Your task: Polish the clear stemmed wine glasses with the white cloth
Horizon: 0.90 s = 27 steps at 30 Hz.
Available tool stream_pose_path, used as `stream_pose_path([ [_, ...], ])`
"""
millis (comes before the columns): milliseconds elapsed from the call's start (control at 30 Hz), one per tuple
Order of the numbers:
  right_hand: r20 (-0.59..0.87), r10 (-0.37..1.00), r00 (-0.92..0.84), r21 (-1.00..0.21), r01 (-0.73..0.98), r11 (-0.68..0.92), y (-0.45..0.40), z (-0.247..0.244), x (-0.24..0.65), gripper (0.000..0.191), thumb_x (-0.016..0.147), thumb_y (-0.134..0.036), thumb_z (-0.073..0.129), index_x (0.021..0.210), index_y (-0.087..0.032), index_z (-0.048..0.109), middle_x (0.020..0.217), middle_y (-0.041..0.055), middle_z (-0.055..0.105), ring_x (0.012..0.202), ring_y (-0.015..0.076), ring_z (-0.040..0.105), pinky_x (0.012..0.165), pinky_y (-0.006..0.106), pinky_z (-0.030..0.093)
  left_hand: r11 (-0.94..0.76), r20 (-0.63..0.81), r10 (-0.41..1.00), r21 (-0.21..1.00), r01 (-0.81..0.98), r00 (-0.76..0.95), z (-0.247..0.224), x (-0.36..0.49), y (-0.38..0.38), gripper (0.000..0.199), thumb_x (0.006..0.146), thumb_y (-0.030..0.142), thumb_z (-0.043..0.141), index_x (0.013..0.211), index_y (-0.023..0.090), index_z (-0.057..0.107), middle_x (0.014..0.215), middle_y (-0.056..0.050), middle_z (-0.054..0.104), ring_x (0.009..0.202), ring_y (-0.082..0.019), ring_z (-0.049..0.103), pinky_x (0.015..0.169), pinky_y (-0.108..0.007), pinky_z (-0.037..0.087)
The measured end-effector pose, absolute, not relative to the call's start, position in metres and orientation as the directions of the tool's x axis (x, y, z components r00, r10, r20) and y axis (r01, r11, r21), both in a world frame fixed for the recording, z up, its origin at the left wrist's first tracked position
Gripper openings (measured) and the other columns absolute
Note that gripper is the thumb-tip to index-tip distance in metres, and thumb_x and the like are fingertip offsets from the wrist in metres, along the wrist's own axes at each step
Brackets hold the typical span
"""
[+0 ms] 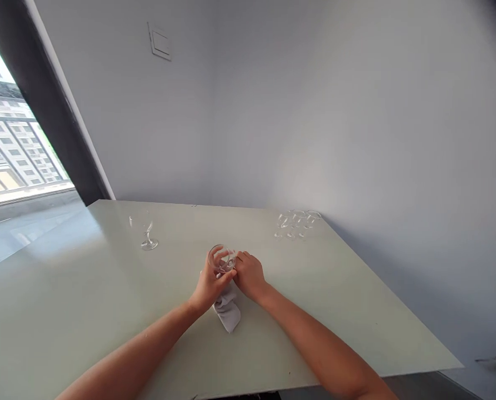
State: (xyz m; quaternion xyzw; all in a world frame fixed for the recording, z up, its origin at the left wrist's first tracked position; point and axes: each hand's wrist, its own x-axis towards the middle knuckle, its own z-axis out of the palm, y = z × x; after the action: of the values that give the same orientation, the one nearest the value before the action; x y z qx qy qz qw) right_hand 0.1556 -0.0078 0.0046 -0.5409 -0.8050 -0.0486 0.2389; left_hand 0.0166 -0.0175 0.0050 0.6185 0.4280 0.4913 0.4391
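A clear glass (221, 259) is held by my left hand (210, 280), whose fingers curl round its bowl. The rim faces up towards me. My right hand (249, 273) is closed against the right side of this glass, its fingers curled inward. What sits inside those fingers is hidden, so I cannot tell whether they grip the glass or cloth. A crumpled light grey cloth (228, 313) hangs or lies just below the glass, between my wrists. The lower part of the glass is hidden by my hands and the cloth.
One stemmed glass (148, 243) stands upright on the pale table (106, 311) at the back left. Several clear glasses (297, 224) are grouped near the far right corner. Grey walls (335, 111) border the table behind and to the right.
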Motion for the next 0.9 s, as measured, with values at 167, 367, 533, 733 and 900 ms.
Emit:
stream_pose_path([
  [167, 0.267, 0.963, -0.024, -0.365, 0.923, 0.124, 0.034, -0.008, 0.192, 0.018, 0.083, -0.026, 0.045, 0.081, -0.022, 0.063, 0.086, 0.0028, 0.061, 0.086, 0.0153, 0.053, 0.067, 0.024, 0.036, -0.304, 0.210, 0.949, 0.811, 0.499, 0.236, -0.016, 0.017, -0.009, 0.044, 0.071, 0.030, 0.057, 0.113, 0.028, 0.043, 0.109, -0.002, 0.055, 0.089, -0.016, 0.054, 0.080, -0.033, 0.042],
  [367, 0.181, 0.957, 0.226, -0.453, 0.883, -0.123, 0.081, -0.014, 0.232, 0.026, 0.083, -0.031, 0.044, 0.068, -0.019, 0.060, 0.084, 0.0053, 0.063, 0.073, 0.0156, 0.057, 0.058, 0.024, 0.034, -0.404, 0.262, 0.911, 0.712, 0.574, 0.317, -0.023, 0.014, -0.004, 0.025, 0.077, 0.027, 0.049, 0.102, 0.026, 0.050, 0.103, -0.003, 0.057, 0.094, -0.019, 0.053, 0.083, -0.035, 0.039],
  [533, 0.129, 0.928, 0.351, -0.510, 0.826, -0.241, 0.104, -0.018, 0.247, 0.025, 0.081, -0.034, 0.046, 0.068, -0.018, 0.059, 0.070, 0.0050, 0.061, 0.065, 0.0169, 0.056, 0.055, 0.025, 0.033, -0.373, 0.265, 0.926, 0.756, 0.537, 0.270, -0.024, 0.012, -0.002, 0.033, 0.076, 0.023, 0.049, 0.108, 0.026, 0.045, 0.105, -0.001, 0.058, 0.093, -0.016, 0.054, 0.083, -0.032, 0.041],
  [733, 0.120, 0.912, 0.393, -0.564, 0.783, -0.263, 0.108, -0.017, 0.256, 0.018, 0.076, -0.032, 0.051, 0.068, -0.018, 0.057, 0.070, 0.0048, 0.060, 0.065, 0.0159, 0.054, 0.056, 0.024, 0.032, -0.321, 0.241, 0.945, 0.812, 0.487, 0.221, -0.025, 0.012, -0.003, 0.040, 0.075, 0.021, 0.049, 0.113, 0.026, 0.041, 0.101, 0.000, 0.059, 0.089, -0.015, 0.054, 0.082, -0.032, 0.042],
  [900, 0.200, 0.905, 0.375, -0.614, 0.768, -0.183, 0.074, -0.016, 0.250, 0.031, 0.080, -0.041, 0.040, 0.090, -0.016, 0.054, 0.084, 0.0076, 0.060, 0.073, 0.0176, 0.054, 0.060, 0.025, 0.035, -0.311, 0.334, 0.942, 0.858, 0.409, 0.015, -0.022, 0.011, 0.001, 0.033, 0.074, 0.018, 0.048, 0.107, 0.024, 0.045, 0.107, -0.003, 0.054, 0.094, -0.015, 0.050, 0.080, -0.031, 0.041],
])
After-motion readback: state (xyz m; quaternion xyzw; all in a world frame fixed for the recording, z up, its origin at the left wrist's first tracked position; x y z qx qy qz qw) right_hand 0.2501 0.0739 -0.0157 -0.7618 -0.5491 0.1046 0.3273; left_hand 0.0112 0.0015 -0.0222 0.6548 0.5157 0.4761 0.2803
